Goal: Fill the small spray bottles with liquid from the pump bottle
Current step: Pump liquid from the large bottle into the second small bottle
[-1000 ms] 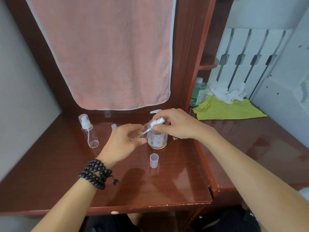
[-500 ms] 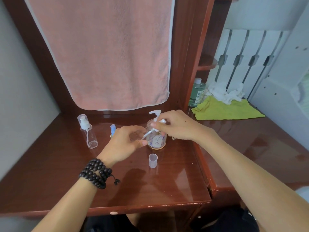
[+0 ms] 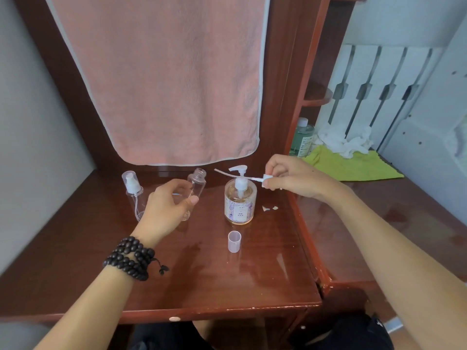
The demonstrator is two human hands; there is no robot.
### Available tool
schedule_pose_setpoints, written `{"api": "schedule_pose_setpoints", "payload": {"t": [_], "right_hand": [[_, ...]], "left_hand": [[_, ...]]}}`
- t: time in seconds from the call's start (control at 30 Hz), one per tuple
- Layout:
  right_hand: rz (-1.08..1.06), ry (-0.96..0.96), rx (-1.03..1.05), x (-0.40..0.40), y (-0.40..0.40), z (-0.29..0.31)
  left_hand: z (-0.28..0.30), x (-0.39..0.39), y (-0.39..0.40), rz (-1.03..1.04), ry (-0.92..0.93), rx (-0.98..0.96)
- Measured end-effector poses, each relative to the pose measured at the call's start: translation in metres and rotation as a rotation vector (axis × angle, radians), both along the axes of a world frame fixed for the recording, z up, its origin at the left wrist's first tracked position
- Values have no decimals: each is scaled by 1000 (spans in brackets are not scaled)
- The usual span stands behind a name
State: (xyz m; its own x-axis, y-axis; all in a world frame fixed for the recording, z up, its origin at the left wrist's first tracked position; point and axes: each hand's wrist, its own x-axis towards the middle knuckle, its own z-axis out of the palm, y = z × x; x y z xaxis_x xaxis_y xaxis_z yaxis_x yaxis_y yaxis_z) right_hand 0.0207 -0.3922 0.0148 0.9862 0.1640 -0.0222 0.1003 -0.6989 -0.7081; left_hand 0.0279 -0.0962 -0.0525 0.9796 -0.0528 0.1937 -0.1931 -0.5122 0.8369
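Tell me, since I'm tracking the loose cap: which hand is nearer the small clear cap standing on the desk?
Left. The left hand is up-left of the cap; the right hand is farther, beyond the pump bottle.

Glossy, smooth red-brown wood on the desk top [image 3: 252, 279], mirroring the bottles. Clear, shiny plastic in the 2 small spray bottles, the open one [image 3: 196, 184] and the capped one [image 3: 133, 192] far left, in the pump bottle [image 3: 240, 200] with its paper-looking label, and frosted plastic in the loose cap [image 3: 234, 241]. Soft, matt cloth in the pink towel [image 3: 164, 79] at the back and the yellow-green rag [image 3: 353, 164] far right; dark polished beads on the wrist bracelet [image 3: 130, 257].
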Motion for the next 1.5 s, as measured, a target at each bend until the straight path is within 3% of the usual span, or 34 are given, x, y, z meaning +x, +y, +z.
{"api": "schedule_pose_setpoints", "payload": {"t": [0.23, 0.63, 0.83, 1.1, 1.23, 1.33, 1.5], "right_hand": [[101, 148, -384, 2, 18, -33], [187, 289, -649, 7, 43, -91], [179, 254, -586, 8, 34, -70], [-136, -47, -389, 40, 8, -4], [-233, -194, -235, 61, 27, -4], [-253, -164, -151, 74, 43, -11], [-261, 67, -149, 95, 62, -23]], "left_hand": [[9, -1, -2, -61, -65, -393], [-3, -5, -15, -134, -37, -391], [-10, -1, -28, -156, 6, -310], [-26, 19, -49, -59, 39, 85], [-18, 28, -59, -34, 27, 161], [-14, 35, -62, -61, 17, 188], [-12, 47, -62, -148, -37, 248]]}}
